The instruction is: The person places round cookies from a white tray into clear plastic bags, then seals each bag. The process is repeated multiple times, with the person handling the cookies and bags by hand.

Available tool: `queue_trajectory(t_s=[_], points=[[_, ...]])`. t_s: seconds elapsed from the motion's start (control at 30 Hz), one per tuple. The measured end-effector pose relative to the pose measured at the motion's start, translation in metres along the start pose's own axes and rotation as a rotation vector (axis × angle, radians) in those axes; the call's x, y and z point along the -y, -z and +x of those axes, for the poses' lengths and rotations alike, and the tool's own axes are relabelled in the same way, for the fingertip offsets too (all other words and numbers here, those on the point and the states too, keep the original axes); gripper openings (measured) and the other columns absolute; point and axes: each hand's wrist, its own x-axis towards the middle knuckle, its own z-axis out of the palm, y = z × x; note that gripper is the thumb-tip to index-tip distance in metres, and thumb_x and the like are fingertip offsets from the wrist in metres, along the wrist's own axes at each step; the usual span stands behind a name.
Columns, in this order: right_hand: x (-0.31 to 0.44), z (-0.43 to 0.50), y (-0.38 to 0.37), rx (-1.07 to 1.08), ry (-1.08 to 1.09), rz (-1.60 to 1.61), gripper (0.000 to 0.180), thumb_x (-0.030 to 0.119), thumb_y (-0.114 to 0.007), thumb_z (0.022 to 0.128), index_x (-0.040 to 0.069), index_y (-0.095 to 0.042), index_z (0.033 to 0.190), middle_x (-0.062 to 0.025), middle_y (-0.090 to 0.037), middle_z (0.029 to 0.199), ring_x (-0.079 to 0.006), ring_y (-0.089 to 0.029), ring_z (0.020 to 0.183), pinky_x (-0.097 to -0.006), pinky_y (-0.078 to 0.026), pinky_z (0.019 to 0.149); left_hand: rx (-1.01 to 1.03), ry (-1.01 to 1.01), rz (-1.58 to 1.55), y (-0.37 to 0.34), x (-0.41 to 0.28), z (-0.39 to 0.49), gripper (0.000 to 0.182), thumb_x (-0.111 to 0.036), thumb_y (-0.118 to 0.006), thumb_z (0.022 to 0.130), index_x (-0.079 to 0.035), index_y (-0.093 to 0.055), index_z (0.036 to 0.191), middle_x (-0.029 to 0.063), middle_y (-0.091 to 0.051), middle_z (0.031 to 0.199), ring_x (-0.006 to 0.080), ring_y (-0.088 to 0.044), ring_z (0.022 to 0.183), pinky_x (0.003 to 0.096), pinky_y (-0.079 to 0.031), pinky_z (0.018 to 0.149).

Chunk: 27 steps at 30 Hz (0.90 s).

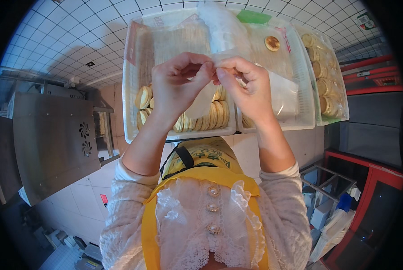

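My left hand (184,84) and my right hand (247,84) meet above two white plastic trays, fingertips pinched together on the edge of a thin clear plastic bag (201,101), which hangs below them. Under the hands, the left tray (128,101) holds rows of round pale pastries (218,114) along its near side. The right tray (309,98) holds one browned round pastry (272,43) at the back. A white sheet (282,94) lies in its near half, with a few pastries partly hidden beside it. A bunch of clear plastic bags (221,27) lies across both trays at the back.
Right of the trays stands a clear pack of stacked round pastries (323,77). A steel cabinet (56,135) stands to the left. At the right are a red-framed cabinet (367,189) and a metal rack (329,182) with bags. A white tiled wall (96,44) rises behind.
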Motion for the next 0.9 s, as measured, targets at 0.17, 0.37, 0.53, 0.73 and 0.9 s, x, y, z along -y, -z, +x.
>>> queue_trajectory(t_s=[0.17, 0.37, 0.53, 0.73, 0.9], points=[[0.000, 0.002, -0.003, -0.082, 0.021, -0.060, 0.004, -0.002, -0.061, 0.075, 0.001, -0.061, 0.079, -0.0004, -0.059, 0.065, -0.0037, -0.051, 0.060, -0.0196, -0.043, 0.057, 0.014, 0.009, 0.012, -0.002, -0.002, 0.000, 0.006, 0.002, -0.061, 0.082, 0.005, -0.064, 0.086, 0.0079, -0.066, 0.077, 0.0111, -0.064, 0.072, 0.0226, -0.053, 0.067], [-0.007, 0.003, -0.001, -0.114, 0.041, 0.084, 0.005, -0.002, -0.060, 0.076, 0.002, -0.060, 0.078, 0.0020, -0.059, 0.072, -0.0030, -0.048, 0.061, -0.0187, -0.041, 0.059, 0.003, 0.105, -0.245, -0.001, 0.004, 0.003, 0.007, 0.002, -0.059, 0.083, 0.005, -0.064, 0.087, 0.0088, -0.066, 0.081, 0.0108, -0.062, 0.076, 0.0251, -0.053, 0.072], [-0.011, 0.002, 0.002, -0.184, 0.009, 0.225, 0.004, 0.000, -0.062, 0.080, 0.002, -0.060, 0.082, 0.0007, -0.060, 0.081, -0.0044, -0.051, 0.066, -0.0190, -0.042, 0.064, 0.023, 0.104, -0.299, -0.001, 0.012, 0.003, 0.007, 0.002, -0.059, 0.084, 0.006, -0.063, 0.087, 0.0100, -0.066, 0.082, 0.0117, -0.062, 0.075, 0.0257, -0.053, 0.074], [0.003, 0.010, 0.007, -0.110, 0.054, 0.051, 0.009, 0.002, -0.065, 0.078, 0.002, -0.062, 0.086, -0.0020, -0.062, 0.080, -0.0068, -0.058, 0.071, -0.0207, -0.046, 0.063, 0.028, 0.060, -0.219, -0.002, 0.007, 0.001, 0.008, 0.001, -0.060, 0.083, 0.005, -0.064, 0.089, 0.0089, -0.066, 0.082, 0.0114, -0.063, 0.075, 0.0243, -0.052, 0.072], [0.008, 0.013, 0.012, -0.053, 0.212, -0.248, 0.021, 0.000, -0.067, 0.072, 0.003, -0.062, 0.092, -0.0044, -0.062, 0.079, -0.0120, -0.060, 0.068, -0.0225, -0.047, 0.063, 0.053, 0.055, -0.116, -0.003, 0.006, 0.001, 0.009, 0.002, -0.060, 0.083, 0.004, -0.065, 0.091, 0.0080, -0.066, 0.081, 0.0112, -0.063, 0.075, 0.0231, -0.052, 0.069]])
